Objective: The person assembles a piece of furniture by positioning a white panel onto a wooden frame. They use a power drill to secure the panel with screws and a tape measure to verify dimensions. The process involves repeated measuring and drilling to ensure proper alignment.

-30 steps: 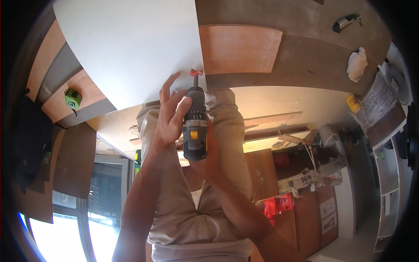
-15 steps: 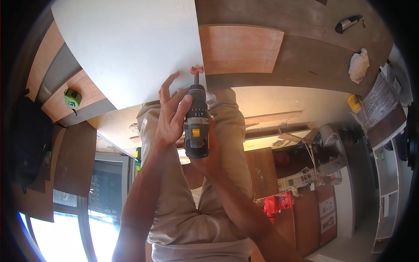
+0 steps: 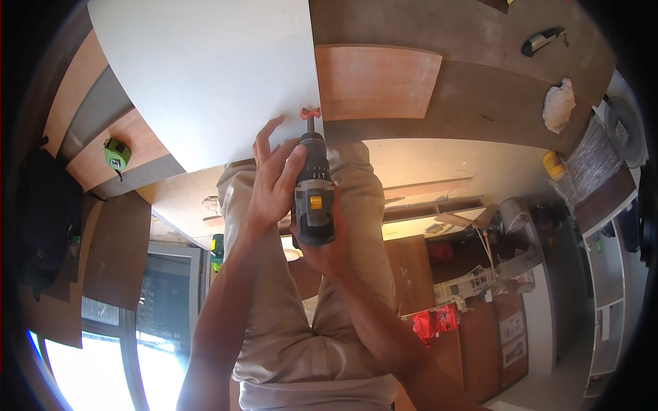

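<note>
A black and grey cordless drill [image 3: 314, 202] with a yellow switch points away from me, above my thighs. My right hand [image 3: 330, 236] is closed round its grip, mostly hidden under the drill body. My left hand [image 3: 274, 175] lies along the drill's left side, fingers stretched out and the thumb against the front collar. A red boring bit [image 3: 310, 113] sits in the chuck. It is over the right edge of a large white panel [image 3: 212, 75], near the panel's close right corner; whether it touches the surface I cannot tell.
A reddish-brown board [image 3: 379, 82] lies right of the panel. At left are a green tape measure [image 3: 116, 155] on a wooden strip and a black bag [image 3: 48, 212]. Far right hold a utility knife [image 3: 543, 41], a crumpled white cloth [image 3: 559, 105] and a yellow container [image 3: 553, 165].
The drill's rear has swung slightly right and its body has tilted a little. Both hands stay on it, and the bit remains near the panel's edge. The whole view has shifted slightly.
</note>
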`<state>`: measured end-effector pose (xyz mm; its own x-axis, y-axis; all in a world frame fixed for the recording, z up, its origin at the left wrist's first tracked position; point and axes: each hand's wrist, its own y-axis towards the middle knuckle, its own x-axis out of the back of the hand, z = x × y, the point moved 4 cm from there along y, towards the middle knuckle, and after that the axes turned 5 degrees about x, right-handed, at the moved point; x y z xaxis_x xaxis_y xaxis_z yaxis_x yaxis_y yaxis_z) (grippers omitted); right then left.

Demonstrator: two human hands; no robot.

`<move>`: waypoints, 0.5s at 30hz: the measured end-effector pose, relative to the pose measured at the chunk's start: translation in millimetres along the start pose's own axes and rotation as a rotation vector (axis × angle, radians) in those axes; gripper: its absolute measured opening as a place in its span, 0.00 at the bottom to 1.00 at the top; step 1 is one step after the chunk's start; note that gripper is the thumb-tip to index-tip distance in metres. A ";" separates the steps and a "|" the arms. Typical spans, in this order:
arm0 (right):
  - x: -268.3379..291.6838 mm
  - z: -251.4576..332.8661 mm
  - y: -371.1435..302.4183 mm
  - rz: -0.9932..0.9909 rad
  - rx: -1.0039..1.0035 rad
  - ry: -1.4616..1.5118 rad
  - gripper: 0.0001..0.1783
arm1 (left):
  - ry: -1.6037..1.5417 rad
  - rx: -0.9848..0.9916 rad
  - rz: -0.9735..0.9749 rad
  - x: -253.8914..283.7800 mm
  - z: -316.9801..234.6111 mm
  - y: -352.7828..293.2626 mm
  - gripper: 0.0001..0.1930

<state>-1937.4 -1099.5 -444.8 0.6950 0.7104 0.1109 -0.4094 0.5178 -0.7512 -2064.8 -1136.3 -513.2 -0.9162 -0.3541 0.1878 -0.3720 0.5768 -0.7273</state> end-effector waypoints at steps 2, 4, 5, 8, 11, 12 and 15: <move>-0.1 10.9 1.0 -0.010 -0.006 -0.045 0.43 | 0.061 -0.079 -0.019 -0.8 4.7 0.9 0.20; -1.5 17.5 0.8 -0.019 -0.037 -0.050 0.42 | 0.147 -0.191 -0.087 0.0 2.3 -1.3 0.19; -3.3 18.3 2.2 -0.023 -0.064 -0.032 0.41 | 0.106 -0.175 -0.079 0.5 4.5 -0.6 0.18; -5.5 29.4 4.3 -0.040 -0.044 -0.102 0.41 | 0.043 -0.100 0.029 8.0 -6.4 3.4 0.17; -6.5 42.7 11.9 -0.039 -0.103 -0.146 0.41 | -0.453 0.494 0.038 19.1 -27.5 0.9 0.18; -8.9 45.1 12.9 -0.036 -0.147 -0.142 0.41 | -0.490 0.423 0.051 23.2 -31.1 0.8 0.20; -10.9 51.1 11.5 -0.099 -0.098 -0.155 0.41 | -0.677 0.498 0.083 28.7 -55.8 -12.0 0.27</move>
<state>-1979.9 -1076.9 -421.4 0.6265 0.7270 0.2809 -0.2784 0.5454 -0.7906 -2094.9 -1112.3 -462.2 -0.5913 -0.7813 -0.1997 -0.0531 0.2848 -0.9571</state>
